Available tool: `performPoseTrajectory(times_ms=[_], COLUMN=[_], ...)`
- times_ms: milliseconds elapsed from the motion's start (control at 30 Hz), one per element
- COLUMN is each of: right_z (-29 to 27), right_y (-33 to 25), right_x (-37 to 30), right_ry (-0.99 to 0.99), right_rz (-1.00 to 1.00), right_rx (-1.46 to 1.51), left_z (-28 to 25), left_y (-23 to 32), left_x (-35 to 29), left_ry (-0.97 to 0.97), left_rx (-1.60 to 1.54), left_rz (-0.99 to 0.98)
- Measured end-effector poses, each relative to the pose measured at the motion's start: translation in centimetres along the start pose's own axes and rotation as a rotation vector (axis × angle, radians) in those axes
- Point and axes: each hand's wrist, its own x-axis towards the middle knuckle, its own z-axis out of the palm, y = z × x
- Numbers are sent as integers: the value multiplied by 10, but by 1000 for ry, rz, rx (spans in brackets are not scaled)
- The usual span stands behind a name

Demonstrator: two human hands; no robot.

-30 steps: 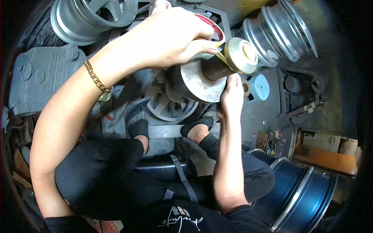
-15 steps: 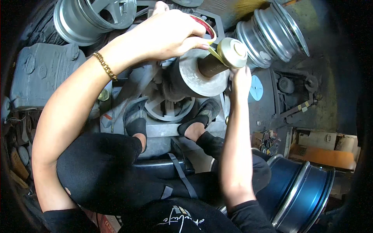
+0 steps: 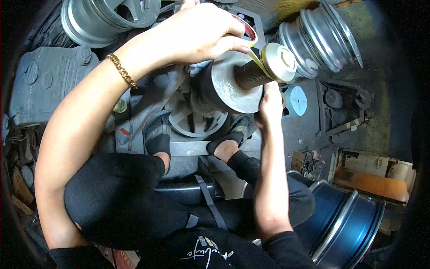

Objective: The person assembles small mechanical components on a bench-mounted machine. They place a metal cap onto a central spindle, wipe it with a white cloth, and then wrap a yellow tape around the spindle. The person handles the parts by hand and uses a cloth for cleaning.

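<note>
My left hand (image 3: pixel 204 36) is closed on a roll of yellowish tape (image 3: pixel 253 37) with a red core, held above a machine spindle. From the roll, a taut strip of tape (image 3: pixel 257 60) runs down onto the dark threaded shaft (image 3: pixel 250 76), beside the pale round cap (image 3: pixel 275 62) at its end. Behind the threads sits a wide grey disc (image 3: pixel 224 87). My right hand (image 3: pixel 270 105) is at the near side of the shaft, just under the cap. Its thumb presses there, while most of its fingers are hidden.
Silver wheel rims stand at the far left (image 3: pixel 87 24) and far right (image 3: pixel 331 38). A blue rim (image 3: pixel 333 219) lies near my right knee. A grey motor housing (image 3: pixel 51 89) is at left, a light blue bucket (image 3: pixel 295 101) at right. My feet flank the machine base.
Both hands, the tape roll and the spindle end sit slightly further right in view. My right hand has moved lower, baring its thumb below the cap. The tape strip stays taut.
</note>
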Motion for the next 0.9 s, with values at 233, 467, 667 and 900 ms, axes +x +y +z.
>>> performPoseTrajectory(times_ms=[233,467,667,900], right_z=[-30,-5,36,-4], right_y=[-19,-6,18,11], right_x=[68,3,-32,0], right_ry=[-169,378,324,55], right_rz=[-164,-43,-16,-219], right_rx=[-425,-68,236,-271], left_z=[-4,-3,-2,-4], left_y=[9,8,9,2], left_x=[-1,-1,-1,-2], left_ry=[-33,-36,-54,-99], left_rx=[75,72,57,35], left_rz=[8,-31,-32,-57])
